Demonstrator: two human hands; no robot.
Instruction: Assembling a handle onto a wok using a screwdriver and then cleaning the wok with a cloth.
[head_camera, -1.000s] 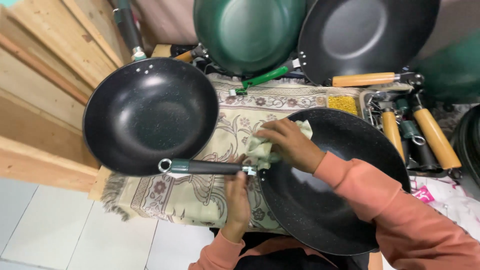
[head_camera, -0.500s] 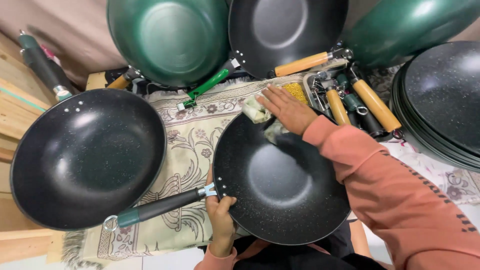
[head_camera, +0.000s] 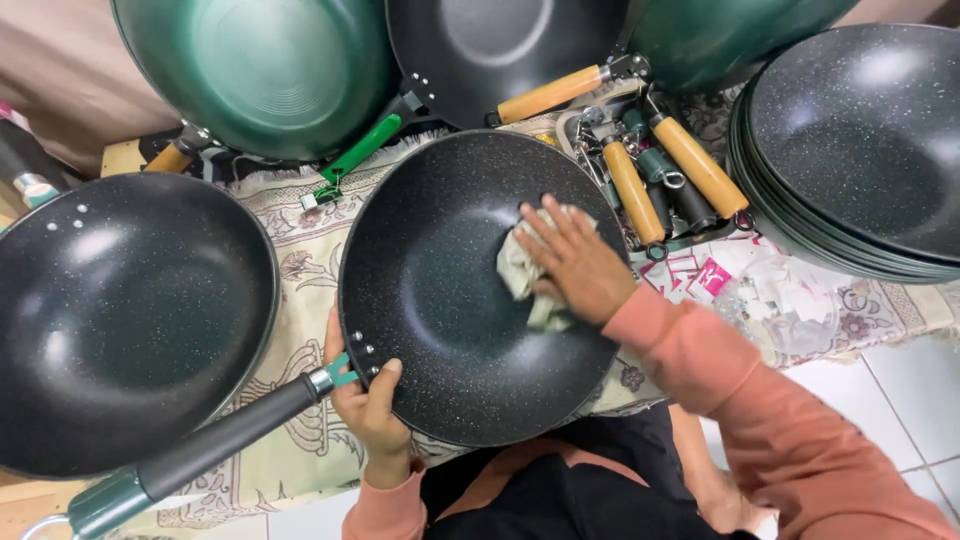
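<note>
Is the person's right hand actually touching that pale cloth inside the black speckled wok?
Touching. The head view shows the right hand pressed flat on the crumpled cloth, fingers overlapping it inside the black wok.

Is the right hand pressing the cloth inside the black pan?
Yes, the right hand lies flat on the pale cloth inside the black pan.

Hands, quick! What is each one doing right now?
Left hand: closed on the rim of the black speckled pan, by its handle.
Right hand: fingers spread, pressing a pale cloth inside the pan.
</note>
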